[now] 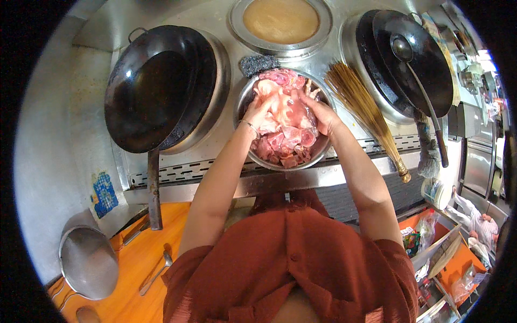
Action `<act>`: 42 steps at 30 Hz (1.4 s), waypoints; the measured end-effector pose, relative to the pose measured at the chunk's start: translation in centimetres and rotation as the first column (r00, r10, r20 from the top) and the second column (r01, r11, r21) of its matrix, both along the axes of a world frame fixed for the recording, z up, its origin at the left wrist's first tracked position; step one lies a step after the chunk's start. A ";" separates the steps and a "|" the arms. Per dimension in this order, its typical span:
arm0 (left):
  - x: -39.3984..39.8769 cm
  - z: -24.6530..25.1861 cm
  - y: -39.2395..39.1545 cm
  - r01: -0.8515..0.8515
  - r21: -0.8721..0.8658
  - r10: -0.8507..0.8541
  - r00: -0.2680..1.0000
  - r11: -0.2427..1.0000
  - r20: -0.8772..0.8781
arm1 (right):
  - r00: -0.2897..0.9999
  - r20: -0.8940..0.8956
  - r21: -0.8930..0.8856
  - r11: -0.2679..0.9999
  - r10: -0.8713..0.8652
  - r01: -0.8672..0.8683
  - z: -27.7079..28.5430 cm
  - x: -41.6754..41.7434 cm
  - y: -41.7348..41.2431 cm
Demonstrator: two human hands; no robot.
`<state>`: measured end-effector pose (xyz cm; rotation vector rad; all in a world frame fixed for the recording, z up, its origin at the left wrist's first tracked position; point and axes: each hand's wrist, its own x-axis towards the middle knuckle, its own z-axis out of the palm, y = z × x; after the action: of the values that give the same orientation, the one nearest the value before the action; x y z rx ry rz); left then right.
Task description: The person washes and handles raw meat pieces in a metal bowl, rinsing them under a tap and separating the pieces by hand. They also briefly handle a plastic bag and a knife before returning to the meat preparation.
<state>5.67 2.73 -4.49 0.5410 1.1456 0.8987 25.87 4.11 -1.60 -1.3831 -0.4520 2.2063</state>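
Note:
A round stainless steel bowl (264, 162) stands at the front edge of the metal cooktop, full of cut raw meat pieces (288, 141), with what looks like a poultry foot at its upper right. Inside the bowl my left hand (260, 113) lies against the left side of a large pale piece of raw meat (284, 107). From the right my right hand (321, 113) presses on the same piece, thumb towards its top. The fingertips of both hands are partly hidden in the meat.
Left stands a black wok (149, 93), its handle over the edge. Right are a bamboo wok brush (359, 101) and another wok (424, 76) with a ladle (416, 72). Behind the bowl are a dark scouring pad (258, 65) and a round pot of brownish liquid (281, 20).

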 end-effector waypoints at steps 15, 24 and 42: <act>-3.1 5.1 -1.1 0.539 0.456 -0.027 0.666 0.708 -0.745 | 0.626 0.772 0.545 0.391 0.111 -0.742 8.0 1.2 -5.0; 0.8 0.7 5.2 0.231 0.045 -0.225 0.969 0.972 -0.100 | 0.957 0.241 0.290 0.929 0.160 -0.228 -0.3 -2.3 3.7; -0.7 1.4 1.5 0.670 0.431 -0.028 0.559 0.604 -0.829 | 0.326 0.945 0.328 0.088 -0.030 -0.941 4.1 -0.4 -0.7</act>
<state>4.94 4.25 -3.13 1.9504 1.2861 0.6835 25.43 3.38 2.53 -1.3847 -2.5947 0.7998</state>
